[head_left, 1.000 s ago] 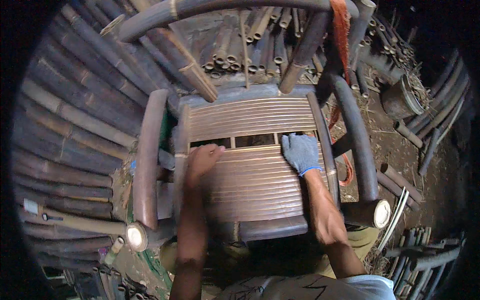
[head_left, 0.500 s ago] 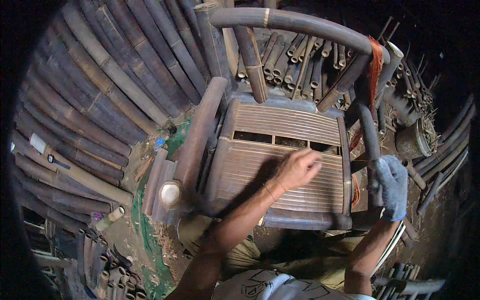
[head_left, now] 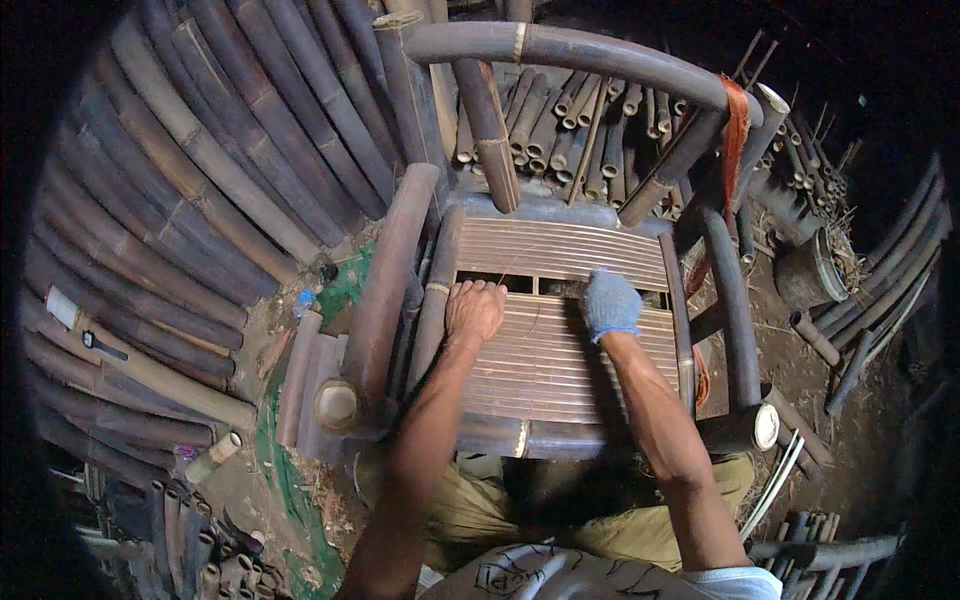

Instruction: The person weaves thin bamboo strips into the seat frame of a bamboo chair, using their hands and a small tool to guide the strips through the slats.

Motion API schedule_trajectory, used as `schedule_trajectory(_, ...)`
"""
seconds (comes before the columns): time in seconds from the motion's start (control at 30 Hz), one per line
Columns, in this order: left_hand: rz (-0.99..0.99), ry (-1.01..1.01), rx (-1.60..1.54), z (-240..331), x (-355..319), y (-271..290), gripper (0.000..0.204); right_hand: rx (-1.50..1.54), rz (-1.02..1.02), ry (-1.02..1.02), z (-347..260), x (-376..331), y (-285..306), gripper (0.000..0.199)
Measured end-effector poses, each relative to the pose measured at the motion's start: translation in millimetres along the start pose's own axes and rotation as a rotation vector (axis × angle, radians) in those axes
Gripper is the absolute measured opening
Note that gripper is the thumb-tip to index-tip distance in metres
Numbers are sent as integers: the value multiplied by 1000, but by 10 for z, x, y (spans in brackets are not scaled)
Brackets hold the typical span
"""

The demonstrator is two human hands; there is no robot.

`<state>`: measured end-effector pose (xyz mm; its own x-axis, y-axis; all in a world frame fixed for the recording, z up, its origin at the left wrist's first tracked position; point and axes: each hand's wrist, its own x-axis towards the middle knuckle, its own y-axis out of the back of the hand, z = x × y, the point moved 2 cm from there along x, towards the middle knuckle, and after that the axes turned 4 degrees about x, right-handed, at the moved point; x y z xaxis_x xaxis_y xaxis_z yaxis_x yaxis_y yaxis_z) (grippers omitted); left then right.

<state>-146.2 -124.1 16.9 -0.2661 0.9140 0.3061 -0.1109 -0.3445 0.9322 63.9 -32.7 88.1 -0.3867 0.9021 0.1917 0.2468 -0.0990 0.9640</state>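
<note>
"So why's the bare left hand point(head_left: 475, 312) near the left edge of the bamboo seat point(head_left: 540, 375)?"

"Perhaps steadying slats point(head_left: 535, 335) at the gap point(head_left: 553, 288), fingers curled. The gloved right hand point(head_left: 611, 304) has its bunched; whether either clamps, I can't tell."

left fingers point(head_left: 480, 290) and gloved right fingers point(head_left: 602, 284) on slatted seat point(head_left: 540, 368)

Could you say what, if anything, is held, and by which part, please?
Cannot be told: left hand and gloved right hand hide any grip on the slats.
</note>
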Motion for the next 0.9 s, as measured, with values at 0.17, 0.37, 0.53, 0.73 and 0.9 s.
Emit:
schedule_trajectory(0.17,-18,62,-24,31,0,77,39,146,-184,-94,-357,115,-339,24)
schedule_trajectory(0.37,-410,68,-154,94,333,-18,44,-106,-587,540,-540,425,-797,17)
schedule_trajectory(0.53,-767,-229,-237,190,777,-400,41,427,-687,346,-370,434,-636,13)
schedule_trajectory(0.73,-799,191,-298,159,818,-376,44,404,-650,479,-272,450,-853,13)
schedule_trajectory(0.9,-746,230,-318,251,793,-135,39,770,-701,469,-177,547,-1215,9)
